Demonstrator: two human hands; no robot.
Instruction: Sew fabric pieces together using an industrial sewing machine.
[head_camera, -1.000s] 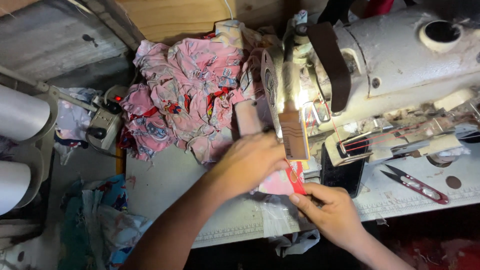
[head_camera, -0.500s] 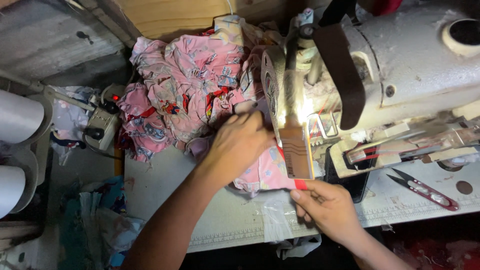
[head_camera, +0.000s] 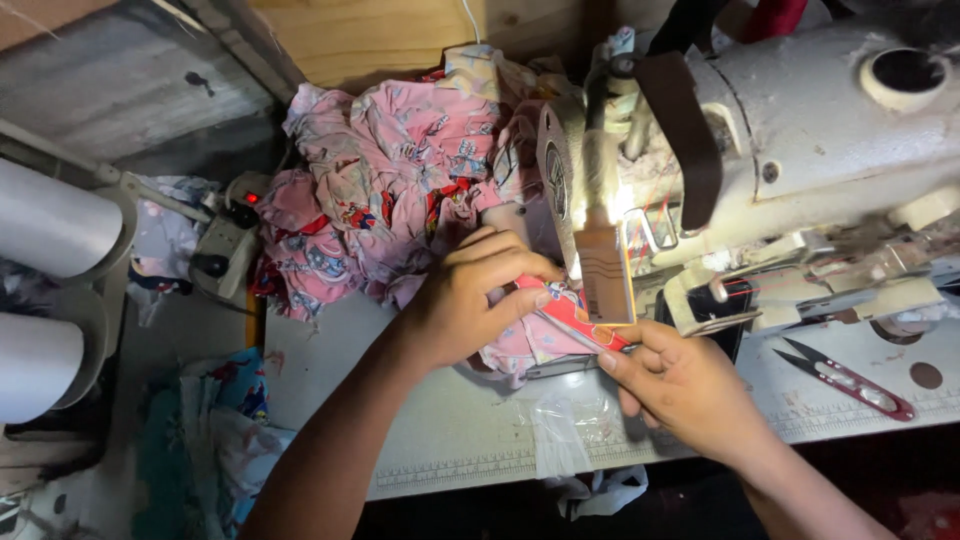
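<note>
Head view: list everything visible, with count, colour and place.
sewing machine: one, off-white, right rear
pink fabric pile: one, pink print, behind the hands
red strip: one, red, under the machine head
thread snips: one, red-handled, table right
thread cones: two, white, far left
plastic bag: one, clear, table front edge
table: one, grey-white
left hand: on the strip and fabric
right hand: pinching the strip's end

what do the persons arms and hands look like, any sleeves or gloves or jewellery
Both arms are bare as far as the picture reaches: no sleeve shows on either forearm. The left hand and the right hand wear no gloves, and no ring, watch or bracelet shows on fingers or wrists. The nails look short and unpainted. The upper arms are out of the picture, so what is worn there cannot be told.
</note>
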